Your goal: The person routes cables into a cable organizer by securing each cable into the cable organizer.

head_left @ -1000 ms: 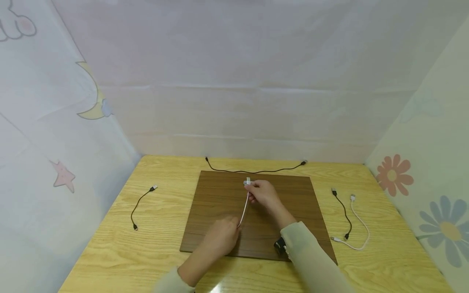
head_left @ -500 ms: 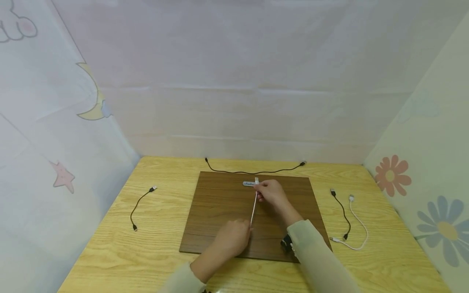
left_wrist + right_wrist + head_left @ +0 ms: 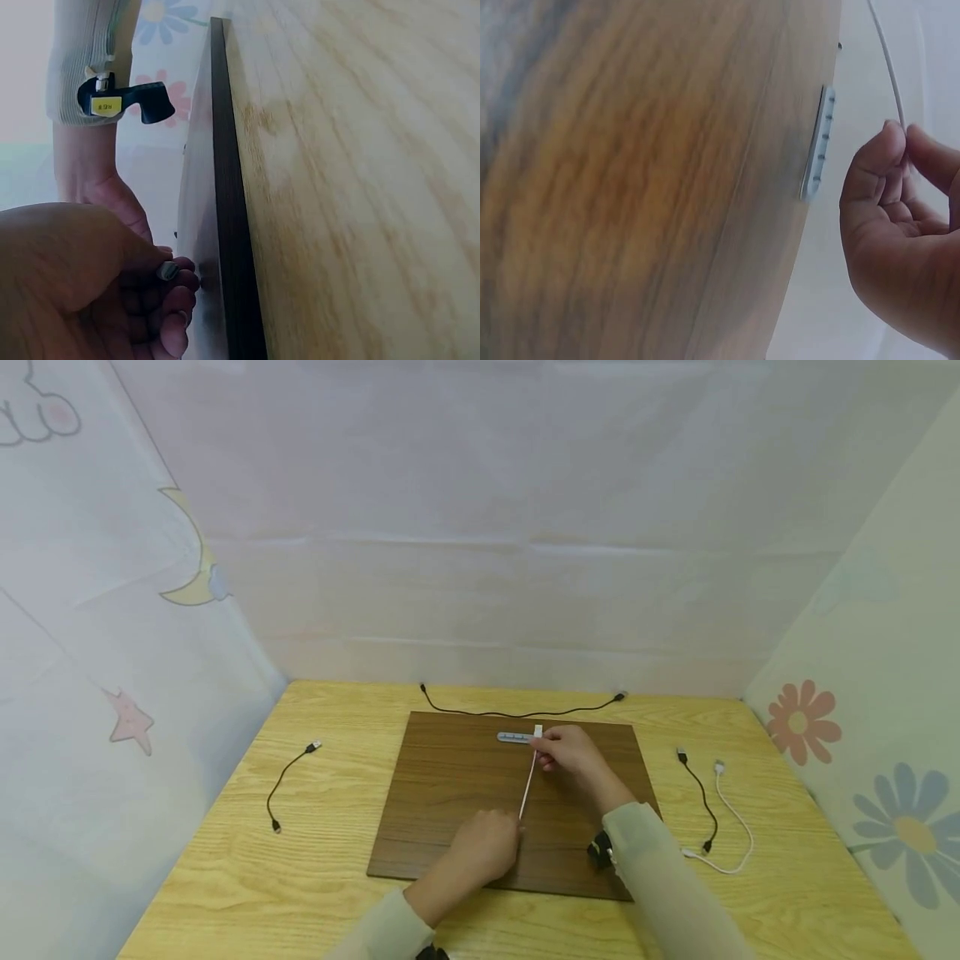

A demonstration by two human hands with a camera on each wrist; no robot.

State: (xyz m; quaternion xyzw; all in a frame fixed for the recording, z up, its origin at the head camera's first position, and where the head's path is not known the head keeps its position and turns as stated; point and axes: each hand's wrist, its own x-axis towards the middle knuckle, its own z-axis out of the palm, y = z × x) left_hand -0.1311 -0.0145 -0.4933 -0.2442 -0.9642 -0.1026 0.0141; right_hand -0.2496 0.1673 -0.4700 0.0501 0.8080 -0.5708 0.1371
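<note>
A white cable is stretched between both hands above the dark brown board. The right hand pinches it just below its white USB plug, beside a small grey slotted holder near the board's far edge. The left hand pinches the cable's near end over the lower part of the board. In the left wrist view a metal-tipped connector shows between the left hand's thumb and fingers. In the right wrist view the cable enters the right hand's pinch, and the holder lies apart from it.
A long black cable lies behind the board. A short black cable lies on the left of the wooden table. To the right are another black cable and a white one. Printed cloth surrounds the table.
Both hands have moved to the right with the white cable between them. The plug was over the grey holder and is now at its right end, with more of the holder showing.
</note>
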